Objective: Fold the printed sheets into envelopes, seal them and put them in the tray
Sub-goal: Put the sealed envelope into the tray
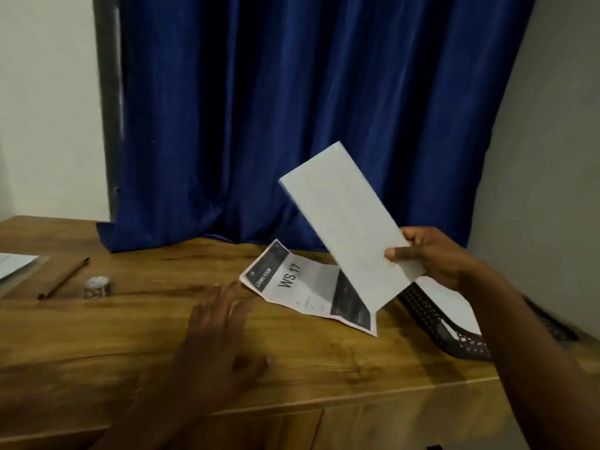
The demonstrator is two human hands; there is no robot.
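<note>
I am pinching the envelope (349, 222) at its lower edge in my right hand (435, 254), raised right of centre, left hand (220, 323) spread over the bench (97, 336), and should be lowering it flat into the tray (438, 319).

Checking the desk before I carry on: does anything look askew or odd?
Only slightly: the printed sheet lies skewed to the desk's edge, its creased panels lifting off it. Nothing is spilled or torn.

Wood table (292, 368): printed sheet (308, 287) mid, pencil (63, 277) + tape roll (97, 286) left, mesh tray (454, 329) right.
</note>
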